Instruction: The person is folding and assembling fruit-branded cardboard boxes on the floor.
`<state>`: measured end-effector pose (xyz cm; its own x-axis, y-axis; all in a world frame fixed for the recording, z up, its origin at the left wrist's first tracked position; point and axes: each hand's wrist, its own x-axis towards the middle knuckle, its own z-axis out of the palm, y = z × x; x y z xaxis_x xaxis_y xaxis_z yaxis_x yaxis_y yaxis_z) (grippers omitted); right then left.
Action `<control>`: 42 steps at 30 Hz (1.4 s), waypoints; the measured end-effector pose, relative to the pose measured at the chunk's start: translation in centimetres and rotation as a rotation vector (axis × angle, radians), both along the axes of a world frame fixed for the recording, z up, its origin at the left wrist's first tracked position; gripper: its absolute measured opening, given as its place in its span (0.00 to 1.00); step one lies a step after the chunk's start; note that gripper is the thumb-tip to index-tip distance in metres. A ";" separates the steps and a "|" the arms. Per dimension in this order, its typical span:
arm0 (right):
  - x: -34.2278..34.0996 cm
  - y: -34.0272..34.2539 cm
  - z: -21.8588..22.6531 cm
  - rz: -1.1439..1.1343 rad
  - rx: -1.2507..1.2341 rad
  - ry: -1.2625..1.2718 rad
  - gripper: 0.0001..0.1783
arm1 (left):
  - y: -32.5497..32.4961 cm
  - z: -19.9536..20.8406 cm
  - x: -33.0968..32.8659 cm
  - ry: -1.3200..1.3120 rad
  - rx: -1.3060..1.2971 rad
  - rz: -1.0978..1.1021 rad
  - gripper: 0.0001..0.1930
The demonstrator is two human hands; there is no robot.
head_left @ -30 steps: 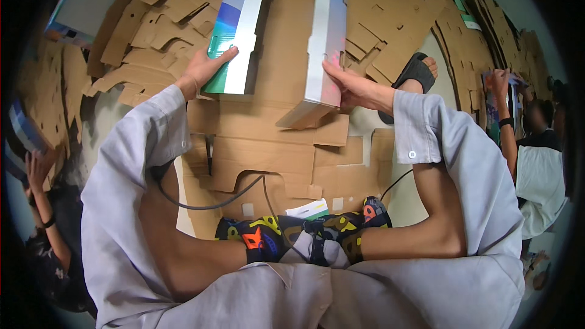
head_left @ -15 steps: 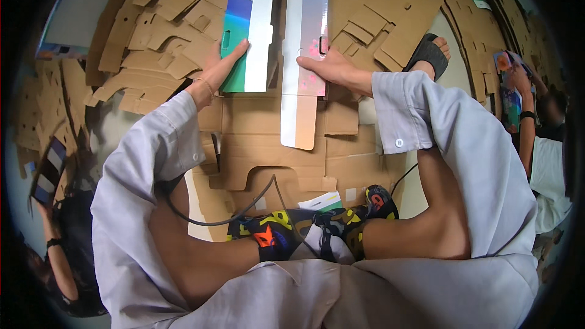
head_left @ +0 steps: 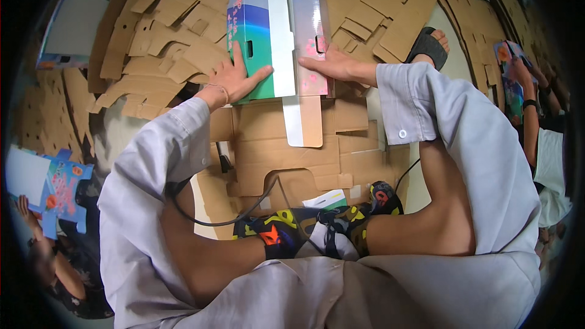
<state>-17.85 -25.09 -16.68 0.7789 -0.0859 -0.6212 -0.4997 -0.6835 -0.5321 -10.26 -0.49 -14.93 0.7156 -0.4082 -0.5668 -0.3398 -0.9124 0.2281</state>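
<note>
A long printed cardboard box point(head_left: 309, 36) in blue, green and pink lies ahead of me, pointing away. Its left panel point(head_left: 261, 30), green and blue with a white strip, meets the right panel along the middle. My left hand point(head_left: 233, 79) lies on the green end with fingers spread, the thumb across the top. My right hand point(head_left: 341, 66) grips the right edge, thumb on the pinkish panel and fingers down the side, partly hidden. A narrow white and peach end flap point(head_left: 303, 125) sticks out toward me.
Flattened brown cardboard sheets point(head_left: 164, 42) spread on both sides and under the box. A dark cable point(head_left: 244, 210) crosses before my crossed legs. A sandaled foot point(head_left: 429, 49) is at right. Other people handle printed cartons at the left point(head_left: 52, 186) and the right point(head_left: 509, 76).
The two panels, apart before, have come together along the middle. My left hand has shifted right and its fingers have spread. At left, another person's carton has turned printed side up.
</note>
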 end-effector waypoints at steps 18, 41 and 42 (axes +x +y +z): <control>-0.4 -2.1 0.9 -0.079 0.385 0.072 0.38 | -0.9 0.6 0.3 -0.120 0.045 -0.079 0.58; 0.2 -3.3 -0.4 0.020 0.436 0.165 0.37 | -1.5 0.3 0.5 -0.129 -0.005 -0.089 0.61; -0.1 -3.9 -0.2 0.039 0.443 0.169 0.36 | -1.3 0.2 0.7 -0.112 -0.025 -0.098 0.62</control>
<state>-17.97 -29.01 -16.84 0.6612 0.2434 -0.7097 -0.5828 -0.4291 -0.6901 -9.52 -1.82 -14.75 0.7298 -0.4925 -0.4742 -0.4516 -0.8680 0.2064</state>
